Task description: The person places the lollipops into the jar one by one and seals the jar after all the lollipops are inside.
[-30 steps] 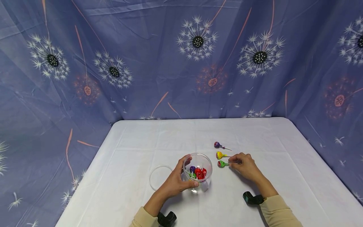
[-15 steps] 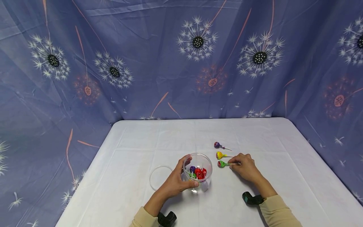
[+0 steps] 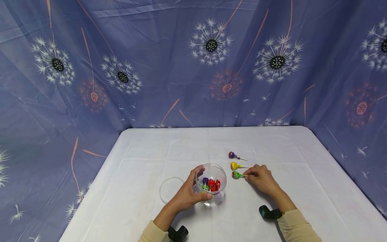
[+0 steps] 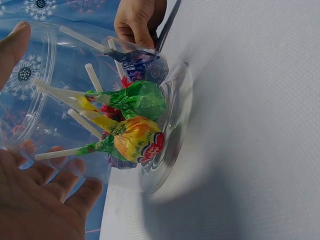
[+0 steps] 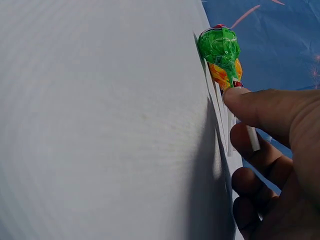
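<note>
My left hand [image 3: 185, 194] holds a clear plastic jar [image 3: 218, 199] upright on the table, thumb on the near side and fingers round the far side. Several wrapped lollipops [image 4: 140, 100] lie inside, heads down, in green, yellow, red and purple wrappers. To the right, my right hand [image 3: 262, 178] pinches the stick of a green lollipop [image 3: 236, 174] between thumb and index finger; its head points left. A yellow lollipop [image 3: 234, 166] and a purple lollipop [image 3: 231, 155] lie just beyond it. In the right wrist view, the green lollipop [image 5: 220, 46] partly covers the yellow wrapper behind.
A clear round lid [image 3: 160, 189] lies flat to the left of the jar, partly behind the left hand. The white-covered table [image 3: 145, 148] ends at a blue dandelion-print curtain [image 3: 169, 67] behind and at both sides.
My right hand's fingers have shifted slightly at the green lollipop's stick, now pinching it. The left hand and the jar have stayed in place.
</note>
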`<move>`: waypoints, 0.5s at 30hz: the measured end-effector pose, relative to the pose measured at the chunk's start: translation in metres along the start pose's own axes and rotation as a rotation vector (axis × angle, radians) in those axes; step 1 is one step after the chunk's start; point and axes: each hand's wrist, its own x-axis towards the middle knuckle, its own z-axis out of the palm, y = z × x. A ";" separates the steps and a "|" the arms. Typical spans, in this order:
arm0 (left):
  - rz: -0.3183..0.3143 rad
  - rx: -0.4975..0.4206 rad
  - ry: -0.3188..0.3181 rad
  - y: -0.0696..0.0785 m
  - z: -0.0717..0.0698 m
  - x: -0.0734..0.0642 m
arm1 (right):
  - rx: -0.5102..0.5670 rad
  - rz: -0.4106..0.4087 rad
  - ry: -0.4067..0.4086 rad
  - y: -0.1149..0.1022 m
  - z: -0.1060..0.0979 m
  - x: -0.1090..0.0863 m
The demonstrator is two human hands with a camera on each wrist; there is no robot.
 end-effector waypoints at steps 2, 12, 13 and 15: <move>-0.001 -0.004 0.000 0.000 0.000 0.000 | 0.000 0.003 0.004 -0.001 -0.001 0.000; -0.001 -0.005 0.001 0.000 -0.001 0.000 | 0.023 0.019 0.014 -0.010 -0.010 0.000; -0.001 -0.006 0.000 0.000 -0.001 0.000 | 0.027 0.017 0.013 -0.012 -0.012 0.000; 0.000 -0.005 0.000 0.000 -0.001 0.000 | 0.037 0.009 0.018 -0.017 -0.015 0.001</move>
